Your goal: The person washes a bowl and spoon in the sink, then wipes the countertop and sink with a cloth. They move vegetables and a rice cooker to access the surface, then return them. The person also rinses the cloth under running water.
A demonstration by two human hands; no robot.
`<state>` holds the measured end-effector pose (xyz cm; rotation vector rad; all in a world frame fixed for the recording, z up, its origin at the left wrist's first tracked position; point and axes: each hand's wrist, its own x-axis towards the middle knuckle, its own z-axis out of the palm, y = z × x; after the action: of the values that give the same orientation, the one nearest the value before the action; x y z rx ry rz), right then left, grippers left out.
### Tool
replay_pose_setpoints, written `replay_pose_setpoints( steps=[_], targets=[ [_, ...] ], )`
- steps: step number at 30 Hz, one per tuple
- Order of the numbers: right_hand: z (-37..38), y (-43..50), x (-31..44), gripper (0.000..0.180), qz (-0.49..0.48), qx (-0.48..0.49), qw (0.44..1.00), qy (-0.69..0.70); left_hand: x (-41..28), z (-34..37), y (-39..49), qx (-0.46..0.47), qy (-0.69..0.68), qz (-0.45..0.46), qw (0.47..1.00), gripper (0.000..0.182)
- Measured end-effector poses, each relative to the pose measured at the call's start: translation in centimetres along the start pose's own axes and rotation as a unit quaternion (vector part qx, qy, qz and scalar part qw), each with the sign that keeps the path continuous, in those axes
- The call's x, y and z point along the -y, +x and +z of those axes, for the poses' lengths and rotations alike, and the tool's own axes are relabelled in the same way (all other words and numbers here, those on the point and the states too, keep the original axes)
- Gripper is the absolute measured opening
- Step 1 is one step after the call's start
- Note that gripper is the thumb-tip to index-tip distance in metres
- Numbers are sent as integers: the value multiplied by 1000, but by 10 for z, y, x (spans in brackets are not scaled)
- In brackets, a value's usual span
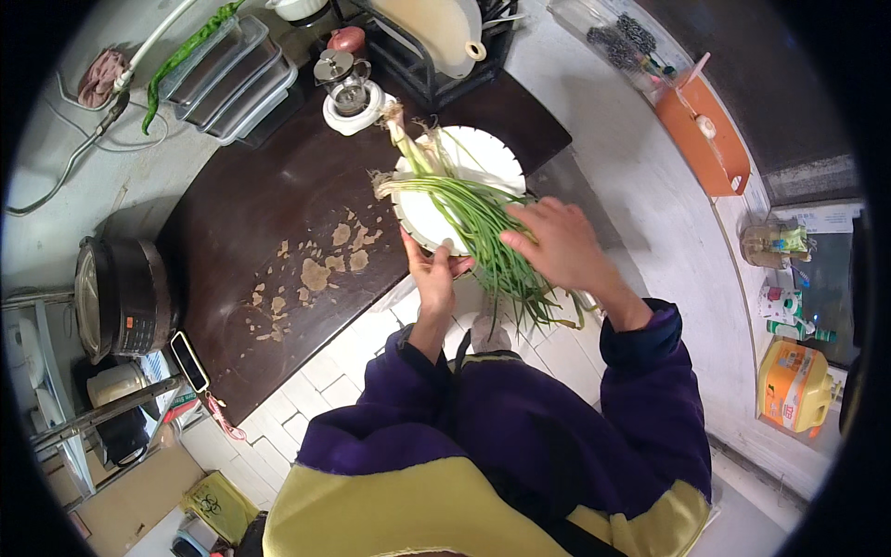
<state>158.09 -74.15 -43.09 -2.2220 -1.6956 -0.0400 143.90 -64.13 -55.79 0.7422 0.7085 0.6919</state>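
Observation:
A white round basin or colander with a notched rim is held over the table's near edge. My left hand grips its near rim, thumb on top and fingers beneath. Across it lies a bunch of green onions, roots towards the far left and long leaves drooping over the near right rim. My right hand is at the right side of the leaves, thumb apart from the fingers, which do not close round the bunch. Contact with the leaves cannot be made out clearly.
The dark wooden table has worn patches. At its back stand a glass French press and a black rack. Stacked clear containers, a rice cooker and a phone line the left. An orange holder hangs right.

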Motion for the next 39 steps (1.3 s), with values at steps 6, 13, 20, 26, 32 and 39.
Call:
replay_pose_setpoints(
  steps=[6, 13, 20, 26, 32, 39],
  targets=[
    [61, 66, -70, 31, 224, -94, 922, 301, -47, -68, 5, -71, 44, 35, 996, 69],
    [261, 104, -26, 55, 133, -96, 986, 11, -102, -156, -13, -186, 98, 61, 976, 71],
    [279, 99, 4, 45, -162, -30, 972, 168, -108, -196, -6, -242, 108, 77, 961, 68],
    [242, 134, -194, 27, -88, -131, 984, 87, -89, -184, 9, -228, 83, 67, 968, 63],
    [235, 137, -205, 36, 303, -247, 915, -99, -63, -143, 2, -221, 74, 38, 972, 71],
    [241, 116, -112, 44, -183, -40, 965, 182, -41, -90, 2, -183, 66, 5, 981, 70]
  ],
)
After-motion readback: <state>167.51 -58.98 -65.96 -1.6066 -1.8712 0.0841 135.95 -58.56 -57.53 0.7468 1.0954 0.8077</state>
